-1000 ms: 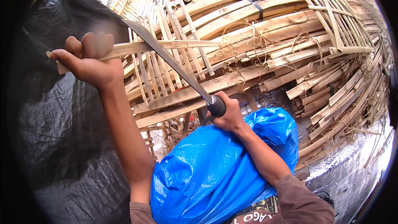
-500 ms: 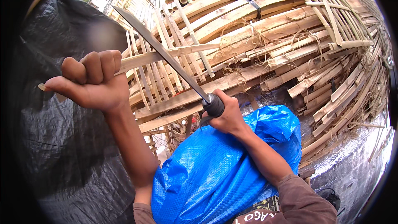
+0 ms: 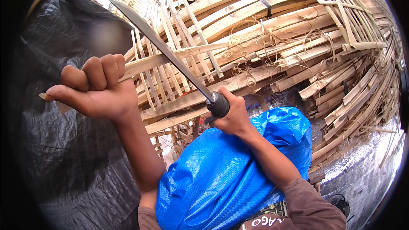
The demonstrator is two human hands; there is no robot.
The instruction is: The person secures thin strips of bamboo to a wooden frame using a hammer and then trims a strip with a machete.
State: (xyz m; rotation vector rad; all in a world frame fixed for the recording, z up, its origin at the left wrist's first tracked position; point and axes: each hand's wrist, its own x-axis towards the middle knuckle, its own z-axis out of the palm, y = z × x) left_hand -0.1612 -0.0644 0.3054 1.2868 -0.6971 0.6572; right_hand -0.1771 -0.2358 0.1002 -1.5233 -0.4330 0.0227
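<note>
clenched the left hand (image 3: 96, 84) round the bamboo strip (image 3: 147, 64), with four fingers folded tight over it and the thumb stuck out sideways. grasped the long knife (image 3: 162, 47) by its dark handle (image 3: 219, 105) in the right hand (image 3: 233, 111), with fingers closed firmly.

located the strip running from the left fist up and rightward, above the thin slats (image 3: 201, 36), toward the stacked bamboo (image 3: 298, 17). saw the blade crossing in front of it, roughly midway along the visible length; could not confirm contact between edge and strip, nor any depth of bite.

judged the step in hand as drawing strip and blade against each other. called for a steady knife, a firm right wrist and a shallow edge angle, so as to skim and not dig in. favoured one smooth, even pull over short jerks, with the strip straight and unbowed. advised easing off at any catch in the grain, then restarting flatter.

noted curled shavings (image 3: 260, 40) near the strip's far end; recommended checking there for snags. found the blue sheet (image 3: 213, 174) rumpled below the knife; judged best to hold its folds clear of the edge.
</note>
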